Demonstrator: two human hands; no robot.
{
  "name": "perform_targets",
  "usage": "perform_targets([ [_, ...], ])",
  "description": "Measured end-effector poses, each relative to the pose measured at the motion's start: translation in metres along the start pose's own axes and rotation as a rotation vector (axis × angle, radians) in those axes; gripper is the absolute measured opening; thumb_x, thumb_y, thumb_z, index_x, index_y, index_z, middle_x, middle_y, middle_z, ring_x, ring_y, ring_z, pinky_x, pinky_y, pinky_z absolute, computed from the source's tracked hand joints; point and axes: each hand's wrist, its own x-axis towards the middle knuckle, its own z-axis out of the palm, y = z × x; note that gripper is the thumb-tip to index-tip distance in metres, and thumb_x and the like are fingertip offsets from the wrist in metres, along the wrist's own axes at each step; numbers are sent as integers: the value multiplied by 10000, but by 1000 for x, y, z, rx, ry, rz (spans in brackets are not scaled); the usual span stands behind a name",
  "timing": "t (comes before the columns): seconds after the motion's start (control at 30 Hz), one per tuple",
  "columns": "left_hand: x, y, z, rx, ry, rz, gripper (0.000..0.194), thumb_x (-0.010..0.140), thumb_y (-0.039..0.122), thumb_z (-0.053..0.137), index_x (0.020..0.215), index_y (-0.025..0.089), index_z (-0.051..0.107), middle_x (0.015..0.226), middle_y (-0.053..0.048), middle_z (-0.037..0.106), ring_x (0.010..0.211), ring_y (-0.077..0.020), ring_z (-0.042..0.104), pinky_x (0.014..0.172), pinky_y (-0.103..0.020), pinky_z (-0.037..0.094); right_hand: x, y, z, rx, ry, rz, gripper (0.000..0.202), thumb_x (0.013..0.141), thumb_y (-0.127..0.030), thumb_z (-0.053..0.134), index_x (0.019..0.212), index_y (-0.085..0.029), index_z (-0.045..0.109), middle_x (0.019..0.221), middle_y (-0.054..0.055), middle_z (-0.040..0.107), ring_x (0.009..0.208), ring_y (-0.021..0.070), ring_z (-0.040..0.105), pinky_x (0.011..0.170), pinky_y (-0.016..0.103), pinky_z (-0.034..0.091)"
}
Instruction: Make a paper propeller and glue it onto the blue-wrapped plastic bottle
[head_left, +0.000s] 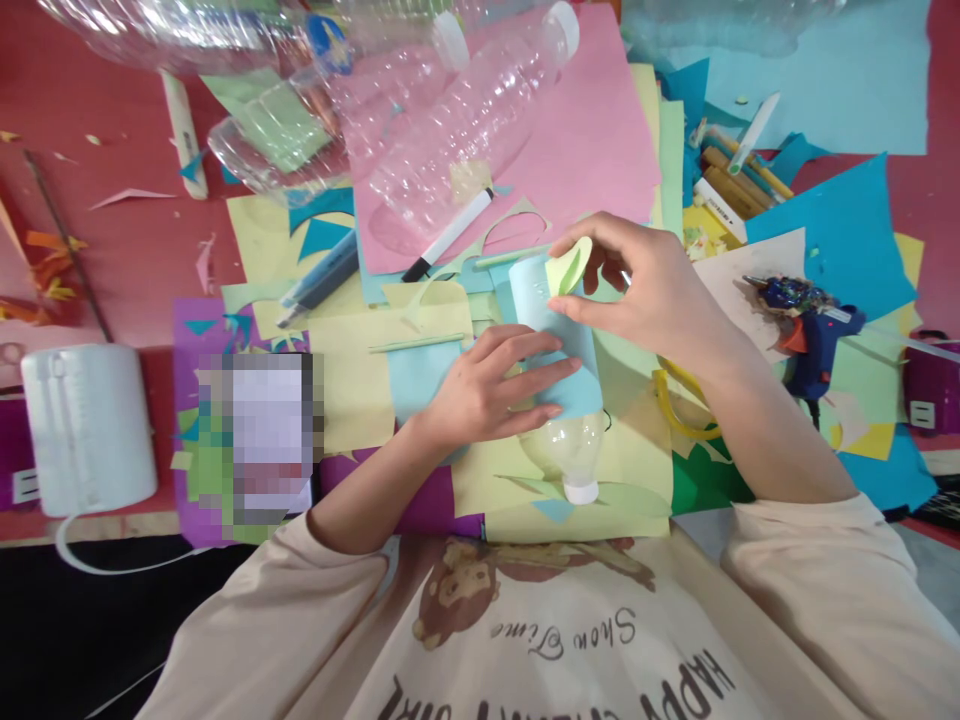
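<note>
A clear plastic bottle [571, 447] lies with its white cap toward me, light blue paper [574, 385] wrapped around its body. My left hand [501, 385] rests over the wrapped bottle, fingers stretched across the blue paper. At the bottle's far end, my right hand [637, 285] pinches a pale green paper piece [570, 268] between thumb and fingers. That piece is curled and touches the blue wrap; whether it is stuck there I cannot tell. Beneath the bottle are sheets of pale yellow paper [480, 500].
A blue glue gun [821, 345] lies at right beside yellow scissors handles [679, 405]. A black-and-white marker [450, 235] and clear bottles [480, 120] lie on pink paper [600, 130]. At left are a blurred phone-like rectangle [271, 430] and a white device [90, 430] with a cord.
</note>
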Motion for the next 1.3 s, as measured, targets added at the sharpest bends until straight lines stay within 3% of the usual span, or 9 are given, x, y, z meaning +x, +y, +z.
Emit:
perform_targets([
  [0.23, -1, 0, 0, 16, -8, -9, 384, 921, 437, 508, 1246, 248, 580, 1127, -71, 628, 1029, -195, 585, 851, -340, 529, 0, 2, -19, 77, 44, -72, 319, 788, -326, 714, 1077, -242, 609, 1022, 44, 662, 835, 186, 621, 731, 343, 510],
  [0.4, -2, 0, 1, 19, -15, -6, 382, 925, 436, 499, 1246, 247, 582, 1123, -74, 629, 1020, -198, 594, 865, -353, 519, -1, -1, -20, -7, -6, -215, 338, 870, -282, 626, 1200, -330, 575, 1304, 13, 599, 1180, 246, 562, 945, 415, 500],
  [0.5, -1, -1, 0, 20, -7, 1, 374, 918, 424, 512, 1224, 226, 599, 1123, -82, 624, 1017, -202, 588, 860, -351, 514, -1, -3, -16, -81, -50, -244, 369, 875, -282, 616, 1227, -378, 561, 1331, -22, 591, 1257, 259, 521, 1049, 464, 455],
  [0.67, 0, 0, 0, 23, 1, 5, 356, 913, 418, 522, 1186, 211, 620, 1103, -85, 620, 1002, -202, 585, 844, -342, 518, -2, -4, -14, -93, -31, -193, 358, 872, -334, 614, 1226, -354, 567, 1302, -12, 613, 1217, 270, 554, 1027, 500, 476],
  [0.83, 0, 1, 0, 26, -2, 4, 361, 915, 415, 522, 1202, 216, 610, 1097, -82, 621, 1001, -204, 589, 837, -342, 520, -3, 1, -10, -36, 12, -177, 402, 849, -390, 648, 1232, -328, 545, 1231, 20, 642, 1146, 256, 601, 986, 464, 500],
  [1.1, -1, 0, -1, 4, -9, -6, 380, 910, 411, 533, 1235, 224, 599, 1124, -85, 624, 1019, -207, 582, 859, -348, 513, 0, 9, 0, -62, -5, -146, 495, 823, -340, 676, 1282, -316, 491, 1186, 35, 642, 1092, 254, 607, 946, 456, 510],
  [1.3, 0, 0, -1, -5, -6, 1, 377, 909, 406, 534, 1220, 209, 613, 1122, -93, 625, 1020, -207, 577, 871, -352, 509, 2, 14, -4, -21, -10, -186, 483, 824, -314, 677, 1272, -305, 498, 1141, 31, 644, 1032, 232, 617, 921, 434, 517],
])
